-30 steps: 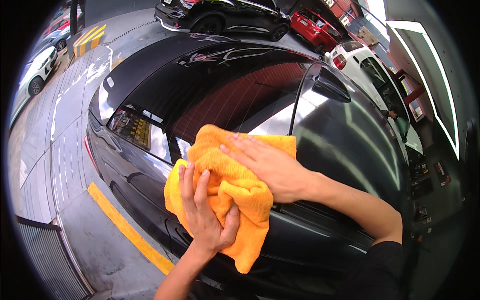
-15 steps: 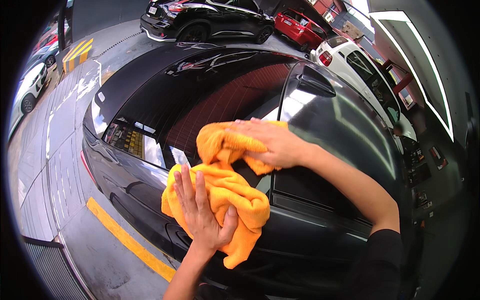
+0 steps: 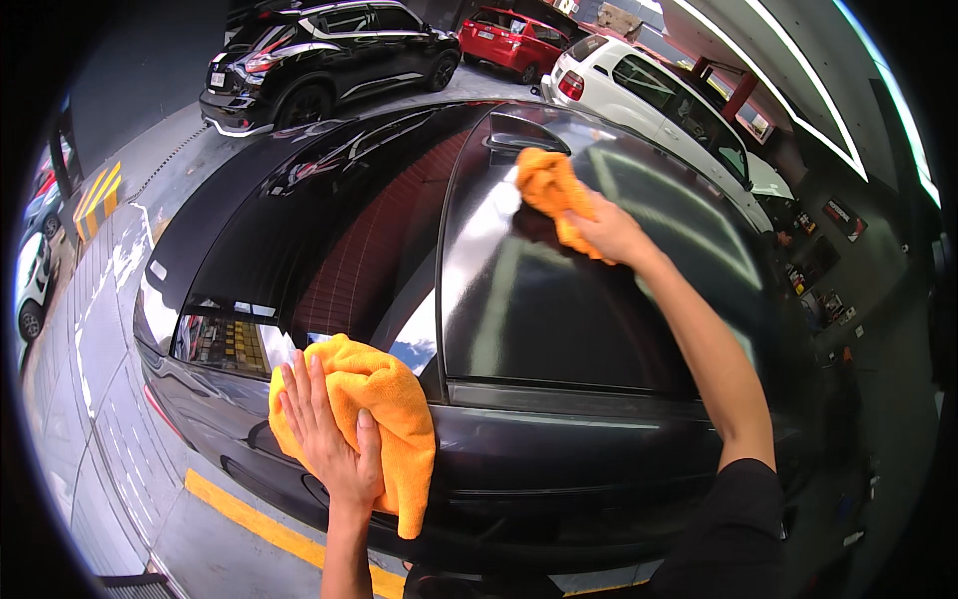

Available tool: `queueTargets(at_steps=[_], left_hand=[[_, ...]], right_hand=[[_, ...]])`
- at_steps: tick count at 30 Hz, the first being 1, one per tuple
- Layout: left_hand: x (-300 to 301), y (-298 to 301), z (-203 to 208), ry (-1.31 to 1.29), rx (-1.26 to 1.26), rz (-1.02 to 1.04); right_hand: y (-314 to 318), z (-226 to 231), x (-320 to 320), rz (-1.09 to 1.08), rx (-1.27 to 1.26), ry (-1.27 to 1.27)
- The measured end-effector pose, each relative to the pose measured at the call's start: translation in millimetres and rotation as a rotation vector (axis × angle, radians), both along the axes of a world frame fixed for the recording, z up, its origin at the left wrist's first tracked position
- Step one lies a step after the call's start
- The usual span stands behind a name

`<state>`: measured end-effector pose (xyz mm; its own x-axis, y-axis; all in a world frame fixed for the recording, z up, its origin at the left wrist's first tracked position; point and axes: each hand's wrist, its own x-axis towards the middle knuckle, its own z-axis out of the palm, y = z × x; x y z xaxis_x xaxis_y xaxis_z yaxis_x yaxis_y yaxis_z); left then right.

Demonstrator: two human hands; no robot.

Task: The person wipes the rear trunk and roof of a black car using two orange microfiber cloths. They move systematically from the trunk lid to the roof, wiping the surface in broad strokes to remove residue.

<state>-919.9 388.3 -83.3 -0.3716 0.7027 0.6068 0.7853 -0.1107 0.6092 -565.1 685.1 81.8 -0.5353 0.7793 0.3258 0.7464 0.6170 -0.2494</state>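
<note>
palm of left hand (image 3: 337, 457) hidden, leftmost white car (image 3: 33, 284) cut off

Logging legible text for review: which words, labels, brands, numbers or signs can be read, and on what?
None legible.
Black SUV's rear plate: too small to read.
Red car's rear plate: too small.
Dark package at right: lettering too blurred.
Left orange cloth, right orange cloth: no print visible.

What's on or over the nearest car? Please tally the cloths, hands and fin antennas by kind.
Soft orange fabric cloths: 2
Bare hands, left hand and right hand: 2
Glossy black fin-shaped antenna: 1
Total: 5
</note>
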Motion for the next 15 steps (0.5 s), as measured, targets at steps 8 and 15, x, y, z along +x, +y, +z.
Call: queueTargets(at_steps=[8, 15], left_hand=[[6, 3, -12, -0.007, 0.013, -0.002], [1, 3, -7, 0.005, 0.03, 0.004]], right_hand=[[-110, 33, 304, -1.243, 0.238, -0.177], [-135, -53, -128, 0.114, 0.21, -0.164]])
